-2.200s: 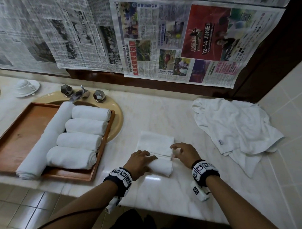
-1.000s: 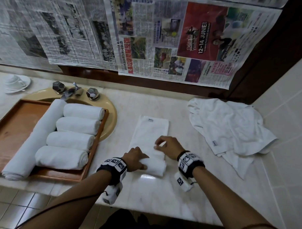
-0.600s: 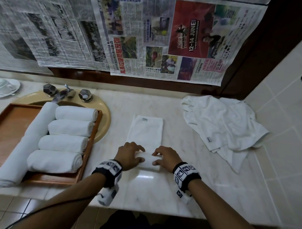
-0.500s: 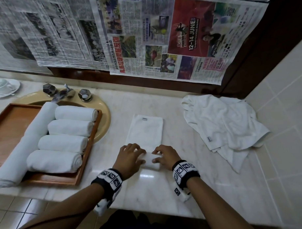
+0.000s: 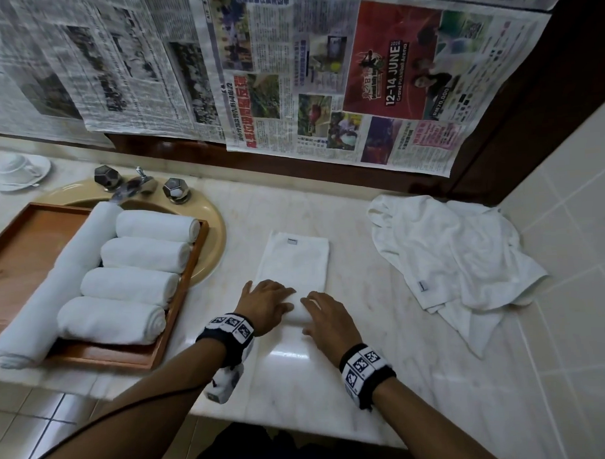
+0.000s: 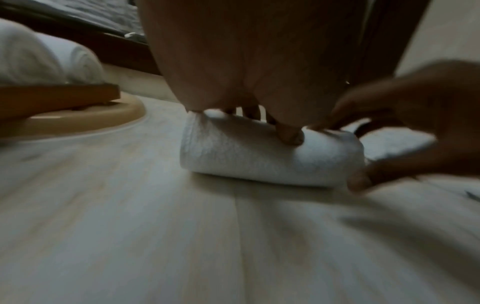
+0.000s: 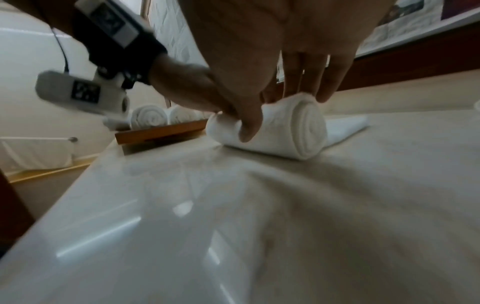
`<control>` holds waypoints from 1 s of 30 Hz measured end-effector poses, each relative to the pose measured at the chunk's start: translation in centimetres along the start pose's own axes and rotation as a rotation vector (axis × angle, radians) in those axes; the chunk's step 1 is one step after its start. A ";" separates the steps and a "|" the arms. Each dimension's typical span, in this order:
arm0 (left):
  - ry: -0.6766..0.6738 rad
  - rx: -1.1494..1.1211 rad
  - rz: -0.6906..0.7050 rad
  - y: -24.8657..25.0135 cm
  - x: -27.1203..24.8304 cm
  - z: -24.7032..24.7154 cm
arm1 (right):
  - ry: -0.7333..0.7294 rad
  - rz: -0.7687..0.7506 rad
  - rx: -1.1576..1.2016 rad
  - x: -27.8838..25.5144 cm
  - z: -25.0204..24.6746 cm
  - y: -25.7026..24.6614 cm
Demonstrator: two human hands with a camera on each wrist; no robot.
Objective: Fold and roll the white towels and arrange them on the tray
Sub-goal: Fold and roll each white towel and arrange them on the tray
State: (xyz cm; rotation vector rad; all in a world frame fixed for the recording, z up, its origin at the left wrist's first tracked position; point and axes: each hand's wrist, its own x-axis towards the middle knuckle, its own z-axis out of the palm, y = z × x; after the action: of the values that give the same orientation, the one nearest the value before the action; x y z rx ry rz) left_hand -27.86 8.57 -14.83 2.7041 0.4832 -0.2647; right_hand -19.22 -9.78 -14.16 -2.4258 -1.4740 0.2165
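A plain white terry towel (image 5: 297, 264), half rolled, lies on the pale cream marble counter (image 5: 334, 382) with faint grey veining. The reddish-brown wooden tray (image 5: 20, 246) carries white rolled towels (image 5: 131, 286). Black wristbands (image 5: 366, 371) bear black-and-white square markers. A beige-yellow round basin (image 5: 212, 229) has dark metallic faceted tap knobs (image 5: 176, 189).

Bathroom vanity, hotel-style. Pale marble counter (image 5: 385, 381); beige oval basin (image 5: 210, 229) at far left with faceted metal tap handles (image 5: 176, 189); tiled wall (image 5: 574, 199) at right; rolled white towels (image 5: 128, 285) on wooden tray (image 5: 27, 245); newspaper sheets (image 5: 323, 74) across far wall.
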 end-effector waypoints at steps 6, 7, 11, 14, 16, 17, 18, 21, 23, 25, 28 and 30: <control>0.205 -0.032 0.054 -0.8 -0.5 -0.3 | -0.048 0.003 -0.070 -0.7 1.2 0.5; 0.265 0.011 0.075 -1.0 -1.0 -0.2 | -0.054 0.025 -0.082 -0.6 1.2 0.3; 0.212 0.103 0.082 -1.9 -2.0 0.3 | -0.056 0.056 -0.096 0.8 1.0 0.5; 0.143 0.054 0.051 -2.0 -1.0 0.1 | -0.074 0.094 -0.085 2.1 0.4 0.8; 0.136 0.030 0.038 -1.5 -0.4 -0.5 | -0.067 0.098 -0.005 2.4 0.1 1.1; 0.127 0.034 0.042 -1.2 -0.3 -0.8 | -0.035 0.070 0.034 2.4 0.1 1.4; 0.110 0.031 0.056 -1.2 -0.3 -1.0 | -0.018 0.044 0.073 2.5 0.1 1.8; 0.037 -0.085 0.083 -1.6 -1.3 -0.7 | -0.072 0.024 0.144 2.4 -0.6 2.5; -0.014 -0.178 0.086 -2.0 -2.1 -0.5 | -0.174 0.066 0.199 2.2 -1.1 2.5; -0.080 -0.233 0.074 -2.5 -2.8 -0.5 | -0.288 0.159 0.259 1.9 -1.4 2.6; -0.166 -0.282 0.056 -3.0 -3.2 -0.6 | -0.408 0.311 0.379 1.6 -1.3 3.1; -0.157 -0.308 0.049 -2.8 -3.2 -0.6 | -0.407 0.343 0.471 1.5 -0.9 3.4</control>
State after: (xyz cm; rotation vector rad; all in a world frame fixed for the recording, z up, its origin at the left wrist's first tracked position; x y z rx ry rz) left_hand -31.81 10.26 -14.43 2.3706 0.3762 -0.3547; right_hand -15.41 -10.09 -14.35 -2.2910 -0.9707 1.0562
